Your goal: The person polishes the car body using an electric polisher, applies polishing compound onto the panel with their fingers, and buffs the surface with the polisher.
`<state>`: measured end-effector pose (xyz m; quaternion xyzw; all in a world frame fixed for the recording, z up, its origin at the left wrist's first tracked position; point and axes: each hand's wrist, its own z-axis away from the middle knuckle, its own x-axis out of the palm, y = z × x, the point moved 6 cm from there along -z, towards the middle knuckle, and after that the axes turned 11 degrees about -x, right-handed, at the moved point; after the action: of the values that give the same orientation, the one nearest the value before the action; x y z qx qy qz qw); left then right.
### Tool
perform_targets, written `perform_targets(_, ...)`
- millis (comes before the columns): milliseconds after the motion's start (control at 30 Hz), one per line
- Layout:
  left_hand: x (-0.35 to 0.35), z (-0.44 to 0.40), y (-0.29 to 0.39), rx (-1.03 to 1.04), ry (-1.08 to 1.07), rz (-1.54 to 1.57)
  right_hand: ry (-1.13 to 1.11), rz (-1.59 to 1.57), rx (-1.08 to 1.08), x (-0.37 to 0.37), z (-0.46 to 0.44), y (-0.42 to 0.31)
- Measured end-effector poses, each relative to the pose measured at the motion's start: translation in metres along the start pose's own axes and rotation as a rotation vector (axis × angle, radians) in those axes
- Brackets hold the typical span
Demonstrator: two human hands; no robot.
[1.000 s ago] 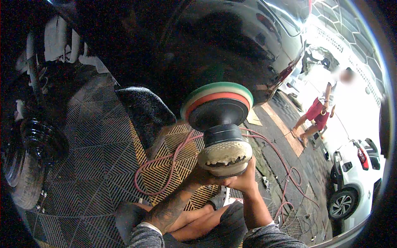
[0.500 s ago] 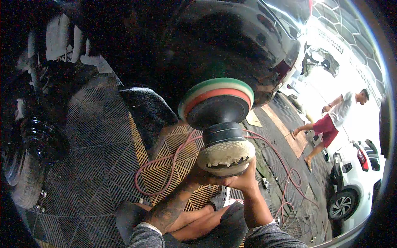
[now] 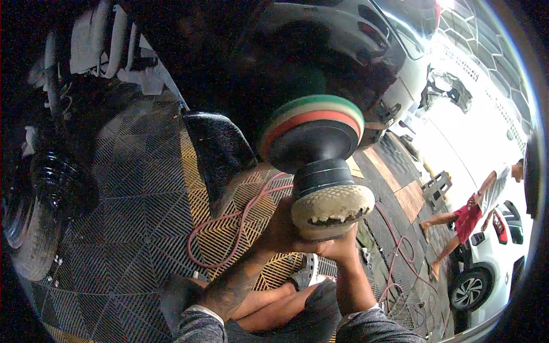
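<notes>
A polishing machine (image 3: pixel 323 174) with a worn, cream-coloured cover stands in the middle of the view, its round green, white and red pad turned toward a dark, glossy car body (image 3: pixel 337 51). My left hand (image 3: pixel 286 231) is wrapped round the machine's near side from the left. From the right, my right hand (image 3: pixel 341 247) grips its underside. The pad is at or very near the dark panel; whether they touch is hard to tell. Most of my fingers are hidden behind the machine.
A red hose (image 3: pixel 243 220) loops over the grid floor mats (image 3: pixel 131 228). A black mud flap (image 3: pixel 220 154) hangs left of the machine, and a wheel (image 3: pixel 37 246) stands at far left. At right, a person (image 3: pixel 480 200) walks near a white car (image 3: pixel 494 280).
The machine and both my hands have shifted a little to the right, with the pad also slightly higher. The person at the right has walked further right and nearer the white car.
</notes>
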<state>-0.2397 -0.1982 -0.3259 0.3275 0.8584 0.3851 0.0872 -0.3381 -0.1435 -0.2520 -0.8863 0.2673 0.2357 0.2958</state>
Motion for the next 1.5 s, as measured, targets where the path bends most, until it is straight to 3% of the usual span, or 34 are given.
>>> perform_targets(67, 0.005, -0.002, -0.006, -0.017, -0.014, 0.034, 0.006, 0.019, -0.031, -0.003, 0.003, -0.001)
perform_targets(133, 0.010, -0.006, -0.012, -0.133, -0.012, 0.116, 0.046, -0.099, 0.103, -0.005, 0.008, 0.004)
perform_targets(200, 0.007, -0.011, 0.004, 0.012, 0.011, -0.265, 0.022, -0.055, 0.112, -0.005, 0.021, 0.019)
perform_targets(467, 0.002, -0.007, 0.000, -0.042, 0.014, -0.119, 0.028, -0.243, 0.244, 0.009, 0.037, 0.037)
perform_targets(633, 0.001, -0.006, -0.003, -0.048, 0.028, -0.093, 0.165, -0.168, 0.022, 0.002, 0.012, 0.016)
perform_targets(700, -0.001, -0.006, -0.003, -0.049, 0.036, -0.089, 0.007, -0.046, 0.063, 0.004, 0.008, 0.010)
perform_targets(800, -0.003, -0.005, -0.001, -0.045, 0.039, -0.076, 0.176, -0.181, 0.122, 0.009, 0.036, 0.039)
perform_targets(1033, -0.005, -0.005, 0.000, -0.048, 0.050, -0.062, 0.091, -0.173, 0.187, 0.007, 0.030, 0.038)
perform_targets(1067, -0.005, -0.005, 0.001, -0.046, 0.054, -0.056, -0.011, -0.090, 0.211, 0.006, 0.024, 0.034)
perform_targets(1200, -0.010, -0.004, 0.005, -0.041, 0.072, -0.041, -0.064, 0.095, 0.120, 0.009, 0.026, 0.032)
perform_targets(1267, -0.013, -0.003, 0.007, -0.037, 0.084, -0.034, 0.132, 0.000, 0.051, 0.010, 0.030, 0.027)
perform_targets(1367, -0.017, -0.001, 0.008, -0.037, 0.101, -0.023, 0.091, -0.029, 0.089, 0.013, 0.024, 0.025)
perform_targets(1400, -0.018, 0.000, 0.009, -0.038, 0.108, -0.017, -0.047, 0.005, 0.102, 0.015, 0.021, 0.021)
perform_targets(1500, -0.021, 0.003, 0.014, -0.046, 0.115, -0.009, -0.014, -0.035, 0.011, 0.021, 0.039, 0.047)
